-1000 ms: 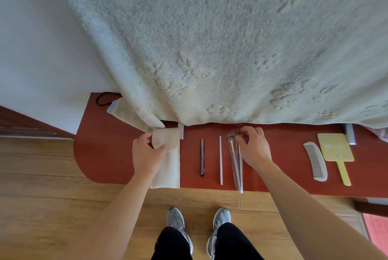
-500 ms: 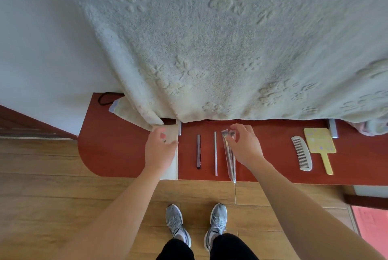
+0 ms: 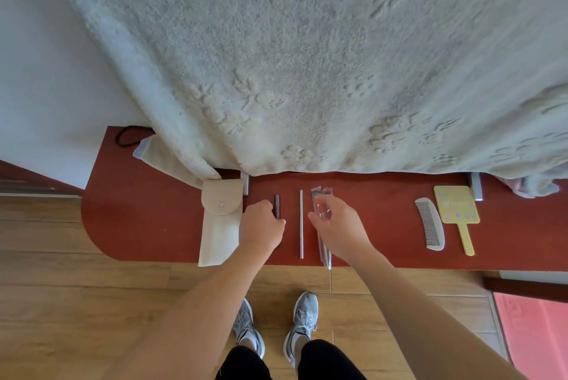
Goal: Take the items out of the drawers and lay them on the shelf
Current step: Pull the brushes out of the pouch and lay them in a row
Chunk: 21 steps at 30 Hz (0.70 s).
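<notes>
Blanket (image 3: 307,72) overhanging shelf (image 3: 138,210) rear, open shelf left of pouch (image 3: 219,226), gap before comb (image 3: 430,223)

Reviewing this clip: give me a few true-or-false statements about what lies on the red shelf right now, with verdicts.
1. The comb lies left of the yellow hand mirror. True.
2. The beige pouch has its flap open. False: the flap is folded down shut.
3. The silver stick lies between the dark stick and the clear packet. True.
4. The left hand rests on the comb. False: it is beside the dark stick, far from the comb.
</notes>
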{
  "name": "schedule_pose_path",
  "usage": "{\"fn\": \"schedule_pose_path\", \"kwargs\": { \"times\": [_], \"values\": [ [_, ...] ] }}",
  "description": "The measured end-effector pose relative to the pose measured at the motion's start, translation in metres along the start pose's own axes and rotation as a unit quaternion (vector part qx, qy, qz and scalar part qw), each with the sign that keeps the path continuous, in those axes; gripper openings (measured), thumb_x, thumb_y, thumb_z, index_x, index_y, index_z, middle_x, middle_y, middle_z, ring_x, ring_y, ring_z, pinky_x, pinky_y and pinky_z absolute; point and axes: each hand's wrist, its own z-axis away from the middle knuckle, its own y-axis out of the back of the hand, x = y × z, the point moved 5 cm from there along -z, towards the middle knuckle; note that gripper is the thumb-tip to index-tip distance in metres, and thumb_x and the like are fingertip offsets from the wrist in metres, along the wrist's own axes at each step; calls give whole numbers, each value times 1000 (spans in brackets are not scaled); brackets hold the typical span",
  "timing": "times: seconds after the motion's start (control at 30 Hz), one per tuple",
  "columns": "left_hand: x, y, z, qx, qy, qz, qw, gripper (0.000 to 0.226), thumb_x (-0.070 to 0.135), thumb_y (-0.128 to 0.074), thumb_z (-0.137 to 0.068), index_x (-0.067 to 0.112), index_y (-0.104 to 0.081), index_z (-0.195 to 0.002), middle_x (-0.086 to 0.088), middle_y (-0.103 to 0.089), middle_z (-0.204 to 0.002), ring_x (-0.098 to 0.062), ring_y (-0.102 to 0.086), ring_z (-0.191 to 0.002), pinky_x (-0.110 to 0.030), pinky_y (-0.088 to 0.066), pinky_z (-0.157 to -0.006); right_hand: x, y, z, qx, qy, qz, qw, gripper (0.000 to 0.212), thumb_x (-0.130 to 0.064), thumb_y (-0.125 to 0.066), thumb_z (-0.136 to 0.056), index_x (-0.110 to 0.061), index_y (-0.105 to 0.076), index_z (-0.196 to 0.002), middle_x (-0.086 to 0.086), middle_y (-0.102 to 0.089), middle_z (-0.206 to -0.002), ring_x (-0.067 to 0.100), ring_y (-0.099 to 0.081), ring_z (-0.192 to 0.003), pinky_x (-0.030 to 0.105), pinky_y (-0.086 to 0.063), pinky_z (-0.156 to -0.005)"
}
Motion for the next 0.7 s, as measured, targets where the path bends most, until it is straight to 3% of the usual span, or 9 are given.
{"fn": "schedule_pose_path", "kwargs": {
  "times": [0.13,0.27,0.37,0.47,0.5,0.63,0.7],
  "values": [
    [1,1,-2,7,3,8,1000,33,23,-72,-86,12,-66,-117,-2,-69,-112,-22,-66,-103,-29,-51,-82,4,5,-1,3,-7,-11,1000,29,-35,-59,-93,-26,-59,-121,-12,-60,-102,7,-57,-88,27,-51,-78],
    [4,9,1,18,2,34,999,33,22,-72,-84,15,-68,-116,-1,-71,-108,-19,-67,-97,-29,-55,-82,0,11,-1,4,-12,-16,1000,24,-34,-59,-93,-26,-60,-116,-13,-59,-96,4,-57,-83,21,-48,-69],
    [8,23,9,40,-17,77,996,24,25,-74,-84,13,-72,-104,2,-74,-91,-11,-68,-77,-13,-50,-67,-14,16,0,9,-10,-46,999,25,-34,-59,-93,-27,-60,-117,-15,-61,-94,3,-58,-82,15,-42,-65],
    [14,47,27,53,-42,138,988,29,29,-77,-82,16,-75,-108,7,-73,-101,-7,-68,-89,-22,-56,-83,-38,21,2,6,-10,-111,994,20,-34,-61,-93,-28,-61,-112,-16,-63,-94,-3,-59,-84,9,-40,-65],
    [17,56,34,52,-47,163,984,29,29,-78,-81,17,-75,-107,8,-73,-99,-6,-67,-90,-25,-56,-84,-47,23,2,6,-8,-131,991,20,-34,-62,-92,-27,-63,-111,-16,-64,-94,-2,-60,-86,11,-42,-68],
    [19,90,57,32,-47,226,973,22,23,-80,-79,19,-76,-100,16,-69,-86,4,-65,-82,-11,-48,-73,-82,22,6,-3,17,-161,987,23,-35,-63,-92,-24,-65,-112,-12,-67,-95,3,-63,-90,19,-49,-79],
    [18,101,64,18,-56,240,969,19,20,-80,-79,20,-77,-98,16,-70,-85,3,-66,-81,-14,-51,-75,-94,18,8,-12,23,-172,985,23,-34,-64,-91,-23,-66,-110,-9,-69,-91,6,-65,-87,21,-50,-79]
  ]
}}
